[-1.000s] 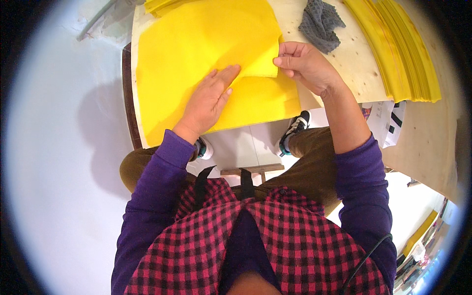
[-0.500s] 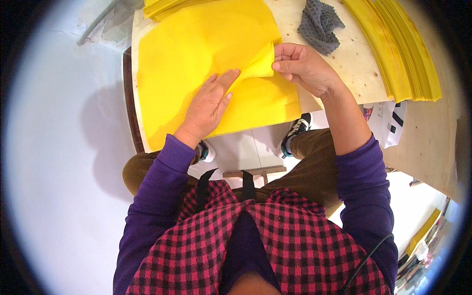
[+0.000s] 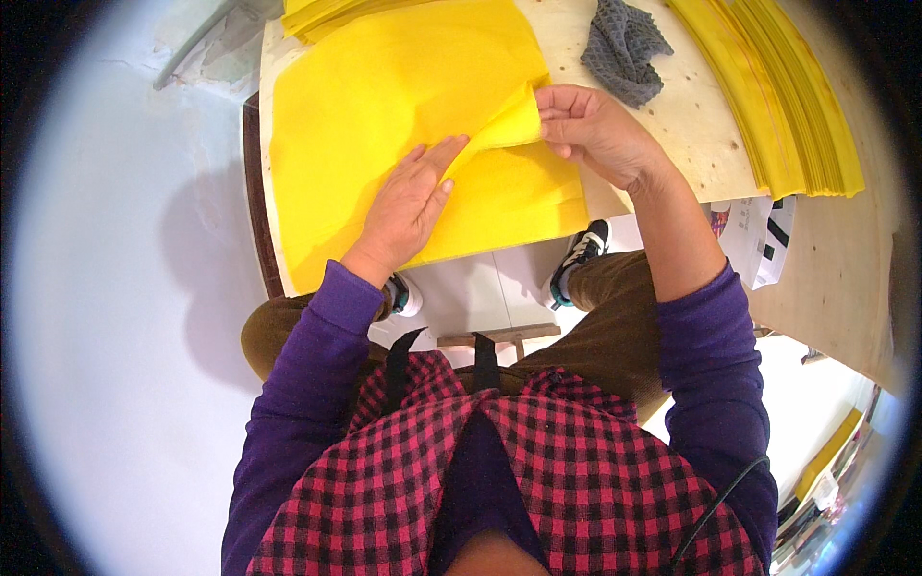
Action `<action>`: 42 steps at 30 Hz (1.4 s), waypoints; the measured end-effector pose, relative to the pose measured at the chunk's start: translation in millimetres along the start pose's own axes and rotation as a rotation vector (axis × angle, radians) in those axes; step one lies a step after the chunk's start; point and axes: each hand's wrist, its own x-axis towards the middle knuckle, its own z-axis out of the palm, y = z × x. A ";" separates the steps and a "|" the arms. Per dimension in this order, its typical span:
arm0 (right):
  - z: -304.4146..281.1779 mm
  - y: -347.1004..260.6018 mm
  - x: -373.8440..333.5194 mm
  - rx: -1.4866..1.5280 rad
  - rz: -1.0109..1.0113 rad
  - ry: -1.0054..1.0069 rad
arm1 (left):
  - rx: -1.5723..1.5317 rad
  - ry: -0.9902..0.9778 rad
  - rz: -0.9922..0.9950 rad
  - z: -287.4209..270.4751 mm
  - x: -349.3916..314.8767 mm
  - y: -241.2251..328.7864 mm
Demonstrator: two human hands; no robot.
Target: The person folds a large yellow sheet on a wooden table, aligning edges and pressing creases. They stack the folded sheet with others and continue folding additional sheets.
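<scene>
A wide yellow fabric piece point(image 3: 384, 96) is spread over the near part of the wooden table and reaches its front edge. My left hand point(image 3: 411, 197) lies flat on the fabric near its middle, fingers stretched toward the upper right. At the fabric's right side, my right hand point(image 3: 591, 130) pinches a corner between thumb and fingers. That corner is lifted and folded back, so a lighter flap point(image 3: 514, 125) shows between the two hands. The tips of the right fingers are partly behind the flap.
A crumpled dark grey cloth point(image 3: 624, 50) lies on the wooden table point(image 3: 706, 120), beyond my right hand. A thick stack of yellow fabric point(image 3: 783, 96) stands at the right, and more folded yellow fabric point(image 3: 336, 17) at the far left. A white bag point(image 3: 764, 240) is below the right edge.
The flap's lower edge has shifted slightly under the right fingers, and the flap looks a little more curled. Both hands stay in nearly the same place.
</scene>
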 end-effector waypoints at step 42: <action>-36.5 8.7 -28.9 -1.087 -0.263 -0.102 | -0.045 -0.025 -0.101 5.6 -3.8 -10.6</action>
